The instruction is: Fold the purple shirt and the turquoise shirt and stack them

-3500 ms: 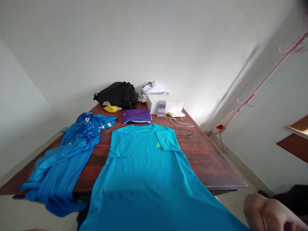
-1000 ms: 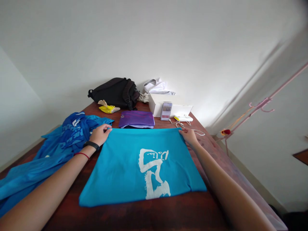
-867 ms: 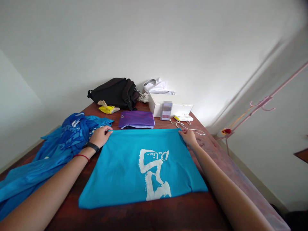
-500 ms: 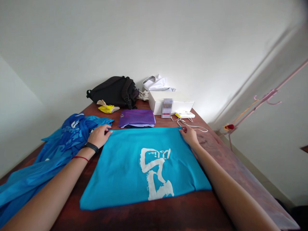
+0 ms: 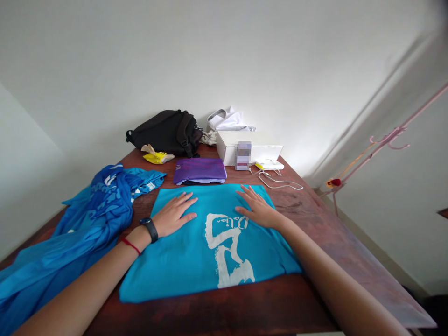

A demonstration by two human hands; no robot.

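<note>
A turquoise shirt [image 5: 182,261] with white lettering lies folded into a flat, wide shape on the dark wooden table [image 5: 210,312]. On its upper left part rests my left hand [image 5: 173,214], palm down with the fingers spread. My right hand [image 5: 257,207] lies flat on the upper right part, fingers apart, beside the small printed letters. Neither hand grips the cloth. Small creases show near the shirt's lower right corner. Just beyond the far edge sits a folded purple cloth [image 5: 201,170].
Crumpled blue clothes [image 5: 105,210] cover the table's left side. Farther back are a black backpack [image 5: 163,133], a yellow packet [image 5: 156,157], a white box [image 5: 226,149], white cloth [image 5: 227,120] and a white cable [image 5: 280,184]. At the right stands a pink rack [image 5: 397,133].
Both hands have let go of the shirt's far corners and moved inward onto the cloth, with their fingers now spread. The shirt's near edge has shifted slightly.
</note>
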